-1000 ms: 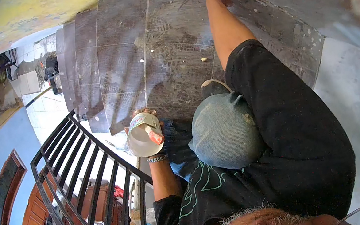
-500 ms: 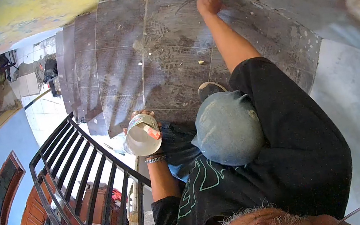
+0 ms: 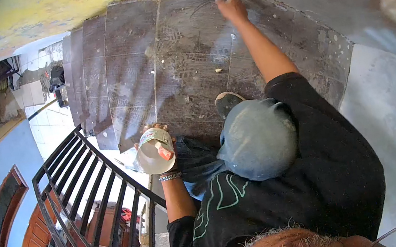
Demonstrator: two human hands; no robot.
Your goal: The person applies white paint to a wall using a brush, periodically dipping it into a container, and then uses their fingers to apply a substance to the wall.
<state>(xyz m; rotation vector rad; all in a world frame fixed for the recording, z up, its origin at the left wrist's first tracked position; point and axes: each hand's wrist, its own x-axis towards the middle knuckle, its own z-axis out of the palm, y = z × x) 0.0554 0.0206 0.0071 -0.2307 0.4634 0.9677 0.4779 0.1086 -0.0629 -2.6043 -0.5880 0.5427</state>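
My left hand [image 3: 155,127] is wrapped round a whitish plastic tub [image 3: 150,158], which is tilted so that its mouth faces me. An orange-red and white piece [image 3: 164,151] lies inside the tub; its kind I cannot make out. My right hand [image 3: 233,9] reaches out over the dark tiled floor [image 3: 182,32], close to where the floor meets the wall. Two of its fingers point apart, and nothing shows between them. A small white crumb [image 3: 232,36] lies on the tiles below that hand.
A black metal railing [image 3: 97,177] curves along the left, with a lower room behind it. Tiled steps [image 3: 93,62] go down to the left. A yellow wall [image 3: 83,4] borders the far side. My bent knee [image 3: 258,139] and shoe [image 3: 228,102] are in the middle.
My right hand has moved slightly back and to the right. The whitish stuff at its fingertips is gone, and a white crumb now shows on the tiles. The tub has shifted slightly left.
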